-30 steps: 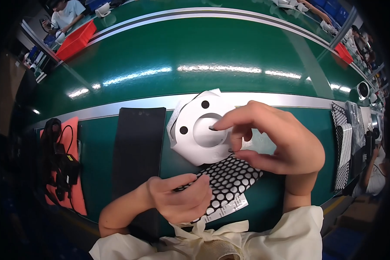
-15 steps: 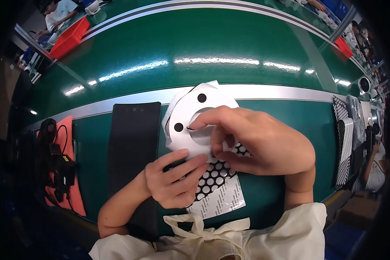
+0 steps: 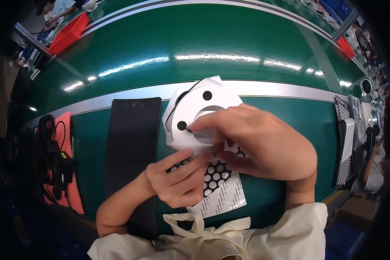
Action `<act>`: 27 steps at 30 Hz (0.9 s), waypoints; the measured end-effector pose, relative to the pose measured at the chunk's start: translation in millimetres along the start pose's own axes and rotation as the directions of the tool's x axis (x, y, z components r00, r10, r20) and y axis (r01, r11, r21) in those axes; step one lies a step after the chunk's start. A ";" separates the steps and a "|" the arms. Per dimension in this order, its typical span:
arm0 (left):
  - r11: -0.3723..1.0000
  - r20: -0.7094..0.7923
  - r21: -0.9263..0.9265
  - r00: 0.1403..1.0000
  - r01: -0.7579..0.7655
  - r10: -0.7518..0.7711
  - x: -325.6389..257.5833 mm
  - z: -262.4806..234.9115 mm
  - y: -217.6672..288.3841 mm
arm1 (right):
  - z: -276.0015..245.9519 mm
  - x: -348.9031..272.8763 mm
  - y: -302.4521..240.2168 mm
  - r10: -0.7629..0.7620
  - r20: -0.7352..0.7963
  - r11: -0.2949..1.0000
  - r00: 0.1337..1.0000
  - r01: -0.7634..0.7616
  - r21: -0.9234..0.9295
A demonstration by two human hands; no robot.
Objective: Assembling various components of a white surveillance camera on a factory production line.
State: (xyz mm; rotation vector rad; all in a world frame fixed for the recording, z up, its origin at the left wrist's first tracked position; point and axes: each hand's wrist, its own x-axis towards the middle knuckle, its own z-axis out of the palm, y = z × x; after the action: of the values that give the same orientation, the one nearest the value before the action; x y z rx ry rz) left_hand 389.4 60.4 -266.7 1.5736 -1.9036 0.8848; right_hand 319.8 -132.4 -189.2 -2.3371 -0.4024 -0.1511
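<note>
A: Where's the white ring [image 3: 193, 108]?
B: In the middle of the green desk [image 3: 264, 197], just on the far side of the dotted sheet [image 3: 216, 173].
A: And the hands?
B: The left hand [image 3: 177, 180] has its fingers clamped on that sheet. The right hand [image 3: 271, 145] has its pointer finger just beside the ring's left black dot [image 3: 182, 125]. I can't tell if its other fingers grip anything.
A: What's left?
B: A long black sheet [image 3: 132, 143].

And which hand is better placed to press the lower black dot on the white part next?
Probably the right hand: its index fingertip is close beside that black dot on the white part. The left hand sits lower, over the dotted sheet by the part's near edge.
</note>
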 end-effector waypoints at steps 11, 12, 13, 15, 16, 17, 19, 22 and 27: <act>0.997 -0.034 0.061 0.999 0.037 -0.035 -2.1 3.6 -0.3 | 33.0 -14.1 -36.8 -0.233 -0.146 0.736 0.961 0.076 -0.673; 0.997 -0.039 0.072 0.999 0.029 -0.026 -2.8 3.5 -1.2 | 36.9 -15.4 -38.9 -0.225 -0.161 0.718 0.961 0.052 -0.694; 0.997 -0.056 0.054 0.997 0.047 -0.044 -3.7 4.5 0.4 | 38.8 -16.4 -40.4 -0.218 -0.176 0.699 0.960 0.027 -0.715; 0.998 -0.045 0.050 0.998 0.041 -0.039 -4.2 3.4 -1.2 | 37.8 -18.5 -41.7 -0.205 -0.180 0.719 0.962 0.024 -0.695; 0.998 -0.035 0.044 0.999 0.035 -0.033 -4.4 2.6 -2.1 | 38.9 -20.4 -40.3 -0.192 -0.196 0.753 0.962 0.016 -0.658; 0.998 -0.038 0.046 0.999 0.036 -0.034 -4.0 1.7 -2.6 | 38.8 -21.8 -39.6 -0.177 -0.212 0.784 0.961 0.007 -0.620; 0.999 -0.027 0.010 0.999 0.034 -0.034 -3.2 0.1 -2.2 | 31.3 -20.7 -41.1 -0.129 -0.204 0.825 0.970 -0.010 -0.565; 0.998 -0.018 -0.035 0.999 0.047 -0.048 -4.5 -1.3 -3.1 | 14.6 -14.0 -38.0 0.011 -0.161 0.912 0.987 -0.076 -0.403; 0.997 -0.031 -0.031 0.997 0.065 -0.066 -3.2 -0.2 -2.3 | -0.9 -9.1 -23.0 0.173 -0.105 0.968 0.979 -0.189 -0.165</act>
State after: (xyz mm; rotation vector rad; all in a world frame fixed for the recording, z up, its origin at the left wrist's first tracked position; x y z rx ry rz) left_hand 392.3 62.4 -268.5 1.5851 -1.8245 0.8450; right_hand 303.6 -119.8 -175.4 -2.5140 -0.1334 -0.2097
